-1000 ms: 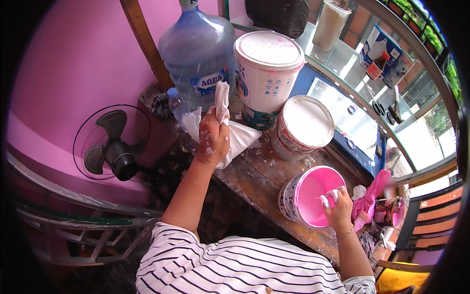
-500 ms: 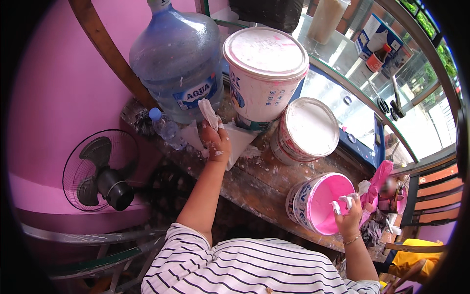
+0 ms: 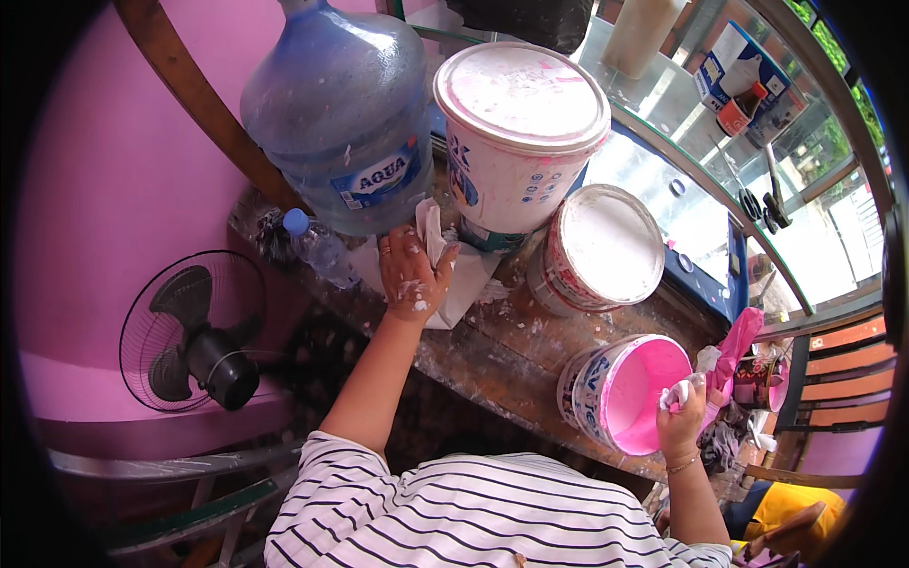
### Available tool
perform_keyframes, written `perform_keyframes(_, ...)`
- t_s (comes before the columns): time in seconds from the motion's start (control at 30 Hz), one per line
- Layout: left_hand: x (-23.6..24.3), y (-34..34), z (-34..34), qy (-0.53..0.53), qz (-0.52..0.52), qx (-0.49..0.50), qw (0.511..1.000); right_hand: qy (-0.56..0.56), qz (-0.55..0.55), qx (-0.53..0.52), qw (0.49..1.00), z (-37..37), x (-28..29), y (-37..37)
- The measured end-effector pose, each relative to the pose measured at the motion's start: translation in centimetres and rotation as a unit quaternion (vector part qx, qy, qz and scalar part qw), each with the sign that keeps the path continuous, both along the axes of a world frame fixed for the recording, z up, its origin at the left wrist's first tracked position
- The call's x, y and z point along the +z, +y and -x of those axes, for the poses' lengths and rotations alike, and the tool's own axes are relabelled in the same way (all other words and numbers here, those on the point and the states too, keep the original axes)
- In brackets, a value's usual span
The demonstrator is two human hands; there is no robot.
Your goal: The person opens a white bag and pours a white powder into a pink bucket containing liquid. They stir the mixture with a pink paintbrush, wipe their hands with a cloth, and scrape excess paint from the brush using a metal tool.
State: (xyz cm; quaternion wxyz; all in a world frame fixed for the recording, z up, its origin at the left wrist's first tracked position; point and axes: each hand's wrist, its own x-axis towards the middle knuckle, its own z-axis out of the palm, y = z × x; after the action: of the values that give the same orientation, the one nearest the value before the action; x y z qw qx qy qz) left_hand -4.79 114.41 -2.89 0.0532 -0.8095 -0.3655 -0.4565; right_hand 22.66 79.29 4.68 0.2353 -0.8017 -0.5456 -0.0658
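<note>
My left hand, flecked with white, is pressed on a folded white paper on the wooden table, gripping an upright fold between thumb and fingers. It sits below a large blue water jug, beside a small plastic bottle. My right hand holds a crumpled white wad at the right rim of a bucket with a pink inside. Two lidded white buckets, a tall one and a shorter one, stand to the right of my left hand.
A black fan stands left near the pink wall, above a metal ladder. A glass display case runs behind the table. Pink plastic lies right of the open bucket. A person in yellow is at lower right.
My left hand's fingers have reached further forward over the paper, around the upright fold. My right hand's fingers have curled more closely around the white wad, and it has shifted slightly right.
</note>
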Motion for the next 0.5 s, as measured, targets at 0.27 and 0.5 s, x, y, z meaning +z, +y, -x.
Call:
perform_keyframes(0.27, 1.6, -1.6, 0.5, -0.013, 0.329, 0.087, 0.940, 0.047, 0.044, -0.005, 0.998, -0.3, -0.4, -0.5)
perform_keyframes(0.5, -1.5, 0.0, 0.4, -0.127, 0.184, 0.004, 0.975, 0.025, 0.029, -0.009, 0.999, -0.6, -1.3, -0.9)
